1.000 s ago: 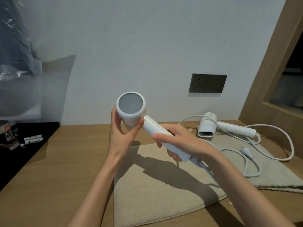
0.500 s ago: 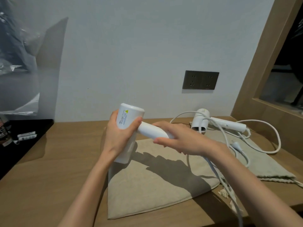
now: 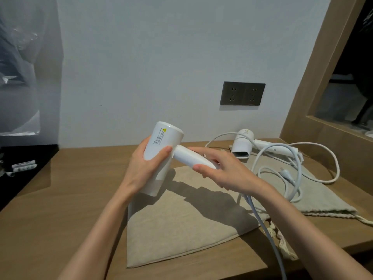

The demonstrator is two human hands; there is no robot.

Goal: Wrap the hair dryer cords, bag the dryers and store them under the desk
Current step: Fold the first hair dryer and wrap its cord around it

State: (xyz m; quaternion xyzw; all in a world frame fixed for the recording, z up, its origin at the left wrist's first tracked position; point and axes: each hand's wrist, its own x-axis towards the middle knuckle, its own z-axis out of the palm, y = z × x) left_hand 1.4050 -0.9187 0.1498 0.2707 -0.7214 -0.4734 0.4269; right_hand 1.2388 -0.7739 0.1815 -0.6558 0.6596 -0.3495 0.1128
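Between both hands: hair dryer (image 3: pixel 161 146), left fingers (image 3: pixel 161 153) round barrel, right fingers (image 3: pixel 198 168) round handle.

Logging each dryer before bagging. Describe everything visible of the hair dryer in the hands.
The hair dryer is white, smooth plastic by its look, with a round barrel bearing small print and a yellow warning triangle. The left hand grips the tilted barrel; the right hand grips the handle, which juts rightward. Its pale cord drops from under the right hand, off frame.

Yellow warning triangle and small, illegible print on the held hair dryer (image 3: pixel 161 146) barrel.
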